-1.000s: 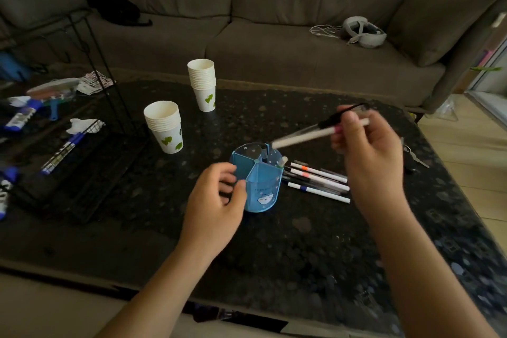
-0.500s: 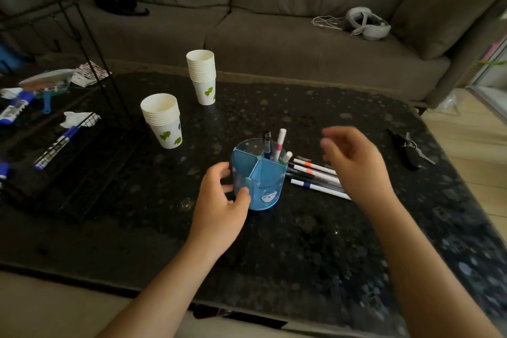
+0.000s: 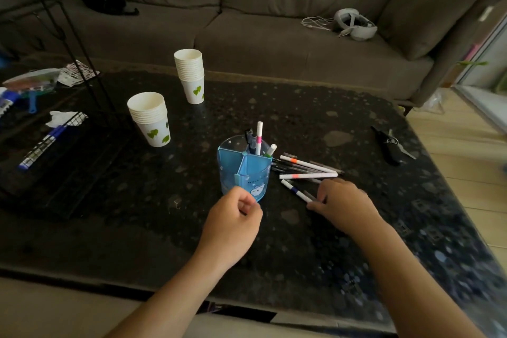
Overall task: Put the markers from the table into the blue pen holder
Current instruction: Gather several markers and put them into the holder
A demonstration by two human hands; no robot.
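Observation:
The blue pen holder (image 3: 247, 170) stands mid-table with three markers upright in its back compartment, the tallest a white one with a pink band (image 3: 259, 137). Several white and dark markers (image 3: 306, 164) lie on the black table just right of it. My left hand (image 3: 233, 225) sits in front of the holder's base, fingers curled, with nothing in it. My right hand (image 3: 343, 203) rests low on the table, thumb and fingertips pinching the near end of the blue-banded marker (image 3: 295, 190), which still lies flat.
Two stacks of paper cups (image 3: 151, 118) (image 3: 190, 74) stand left of and behind the holder. A black wire rack (image 3: 68, 145) with pens fills the left side. A dark tool with keys (image 3: 389, 145) lies at the right. A sofa with a headset (image 3: 354, 23) is behind.
My right hand dropped the pink-banded marker into the holder, then came down to the loose markers and closed on the blue-banded one. My left hand let go of the holder and curled.

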